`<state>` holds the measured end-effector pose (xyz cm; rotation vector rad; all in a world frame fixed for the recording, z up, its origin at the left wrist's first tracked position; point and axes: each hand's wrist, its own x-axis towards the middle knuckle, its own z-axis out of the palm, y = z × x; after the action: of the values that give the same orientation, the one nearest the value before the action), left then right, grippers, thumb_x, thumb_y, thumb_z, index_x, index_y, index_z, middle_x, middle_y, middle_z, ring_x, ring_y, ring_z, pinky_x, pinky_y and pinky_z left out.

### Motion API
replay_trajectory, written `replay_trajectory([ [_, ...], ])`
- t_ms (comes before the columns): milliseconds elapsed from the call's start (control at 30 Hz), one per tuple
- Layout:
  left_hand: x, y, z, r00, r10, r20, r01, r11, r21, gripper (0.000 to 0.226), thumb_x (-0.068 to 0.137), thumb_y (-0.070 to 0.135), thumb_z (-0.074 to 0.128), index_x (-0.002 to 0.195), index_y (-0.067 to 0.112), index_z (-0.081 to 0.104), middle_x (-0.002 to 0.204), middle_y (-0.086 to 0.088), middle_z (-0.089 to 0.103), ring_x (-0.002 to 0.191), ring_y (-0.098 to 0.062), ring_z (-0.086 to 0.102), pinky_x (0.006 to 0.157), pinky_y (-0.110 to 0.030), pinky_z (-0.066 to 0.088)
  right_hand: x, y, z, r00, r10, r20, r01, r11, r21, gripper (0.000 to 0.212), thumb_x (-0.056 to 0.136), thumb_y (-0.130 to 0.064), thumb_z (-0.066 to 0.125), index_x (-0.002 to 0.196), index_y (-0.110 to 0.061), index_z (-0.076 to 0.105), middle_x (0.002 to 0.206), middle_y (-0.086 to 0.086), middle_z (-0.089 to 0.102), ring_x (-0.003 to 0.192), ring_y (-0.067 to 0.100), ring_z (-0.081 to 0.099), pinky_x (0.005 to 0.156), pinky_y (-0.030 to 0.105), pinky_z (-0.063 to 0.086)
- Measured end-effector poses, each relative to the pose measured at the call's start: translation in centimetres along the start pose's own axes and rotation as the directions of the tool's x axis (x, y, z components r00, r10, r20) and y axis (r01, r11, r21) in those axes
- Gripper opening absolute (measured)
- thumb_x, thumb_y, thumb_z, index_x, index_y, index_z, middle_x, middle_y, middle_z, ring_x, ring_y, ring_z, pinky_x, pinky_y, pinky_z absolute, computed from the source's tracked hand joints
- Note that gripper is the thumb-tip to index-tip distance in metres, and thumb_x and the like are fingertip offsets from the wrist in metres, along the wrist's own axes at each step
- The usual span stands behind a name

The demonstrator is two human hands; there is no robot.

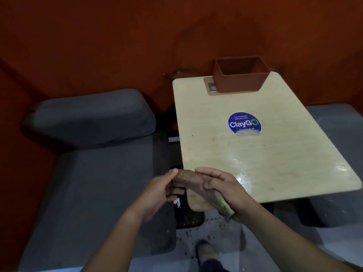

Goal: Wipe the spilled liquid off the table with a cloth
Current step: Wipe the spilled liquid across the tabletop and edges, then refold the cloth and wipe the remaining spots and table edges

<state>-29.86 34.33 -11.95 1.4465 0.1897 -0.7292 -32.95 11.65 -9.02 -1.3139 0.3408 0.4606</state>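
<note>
A brown open box (241,74) stood at the far end of the pale counter (275,154), in the upper right of the frame, with a round blue ClayGo sticker (244,122) nearer the middle and a wet sheen (245,163) spread across the near part. Grey seat cushions (88,118) filled the left side. At lower centre, over the counter's near-left corner, both hands held the cloth (188,176): the left hand (157,191) pinched its left end, and the right hand (222,190) closed its grip around the rest, a greenish end (227,209) showing below the palm.
</note>
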Motion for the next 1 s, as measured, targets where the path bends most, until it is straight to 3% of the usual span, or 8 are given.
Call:
replay_trajectory([
  [100,-1.9,2.5,1.0,0.998,0.052,0.02,-0.049,0.991,-0.127,0.061,0.084,0.065,0.071,0.117,0.014,0.079,0.121,-0.017,0.076,0.114,-0.029,0.073,0.103,-0.042,0.053,-1.7,-2.1,1.6,0.997,0.027,-0.079,-0.015,0.988,0.151,0.03,0.101,-0.011,0.057,0.125,-0.008,0.073,0.121,0.017,0.076,0.103,0.026,0.072,0.083,0.031,0.057],
  [233,-3.3,5.4,3.1,0.98,0.198,-0.017,-0.198,0.973,-0.121,0.025,0.097,0.027,0.065,0.109,0.008,0.076,0.11,-0.014,0.077,0.104,-0.026,0.069,0.108,-0.047,0.052,-3.3,-4.2,1.7,0.995,0.087,-0.054,-0.057,0.912,0.407,0.045,0.099,-0.027,0.057,0.133,0.0,0.066,0.135,0.025,0.067,0.118,0.034,0.066,0.099,0.039,0.052],
  [467,-3.7,9.0,6.8,0.978,0.204,0.048,-0.199,0.975,-0.097,0.025,0.109,0.014,0.053,0.106,0.013,0.078,0.105,-0.014,0.075,0.097,-0.027,0.07,0.09,-0.047,0.062,-5.9,-5.6,-1.3,0.981,0.112,0.161,-0.171,0.893,0.417,0.054,0.096,-0.035,0.064,0.136,0.001,0.056,0.124,0.025,0.07,0.103,0.036,0.074,0.079,0.048,0.062],
  [600,-3.4,10.5,8.3,0.983,0.168,0.075,-0.167,0.986,-0.016,0.025,0.109,0.018,0.053,0.113,0.017,0.078,0.112,-0.015,0.076,0.102,-0.029,0.072,0.093,-0.054,0.059,-6.1,-7.0,-5.2,0.93,0.15,0.335,-0.25,0.927,0.28,0.031,0.099,-0.034,0.063,0.115,-0.008,0.061,0.123,0.029,0.064,0.111,0.039,0.065,0.097,0.054,0.055],
  [667,-3.3,11.0,9.1,0.985,0.163,0.055,-0.163,0.987,-0.005,0.026,0.109,0.019,0.053,0.115,0.02,0.079,0.115,-0.013,0.077,0.103,-0.025,0.073,0.091,-0.048,0.06,-5.9,-8.1,-7.1,0.904,0.174,0.389,-0.271,0.94,0.208,0.004,0.095,-0.022,0.062,0.098,-0.019,0.059,0.108,0.021,0.061,0.097,0.032,0.062,0.083,0.046,0.052],
  [767,-2.9,11.5,9.7,0.974,0.228,-0.021,-0.228,0.973,-0.023,0.028,0.11,0.01,0.051,0.123,0.008,0.075,0.12,-0.015,0.077,0.108,-0.023,0.075,0.088,-0.033,0.062,-4.9,-9.6,-9.9,0.918,0.164,0.36,-0.216,0.97,0.11,0.024,0.091,-0.001,0.065,0.097,-0.023,0.057,0.101,0.018,0.064,0.085,0.03,0.059,0.068,0.039,0.043],
  [900,-3.2,11.2,10.3,0.94,0.3,-0.162,-0.27,0.945,0.183,0.028,0.11,0.008,0.051,0.121,0.014,0.075,0.115,-0.002,0.08,0.111,-0.018,0.075,0.088,-0.023,0.058,-3.4,-10.5,-10.9,0.963,0.157,0.217,-0.155,0.988,-0.029,0.05,0.092,0.009,0.069,0.128,-0.024,0.06,0.113,0.019,0.075,0.096,0.036,0.074,0.083,0.054,0.059],
  [1000,-3.3,10.8,10.7,0.924,0.322,-0.207,-0.257,0.922,0.288,0.028,0.11,0.008,0.051,0.122,0.014,0.075,0.114,0.008,0.08,0.108,-0.008,0.074,0.088,-0.017,0.055,-2.6,-10.6,-11.6,0.946,0.197,0.257,-0.122,0.952,-0.28,0.022,0.095,-0.004,0.07,0.117,-0.007,0.07,0.112,0.017,0.077,0.092,0.028,0.076,0.085,0.053,0.06],
])
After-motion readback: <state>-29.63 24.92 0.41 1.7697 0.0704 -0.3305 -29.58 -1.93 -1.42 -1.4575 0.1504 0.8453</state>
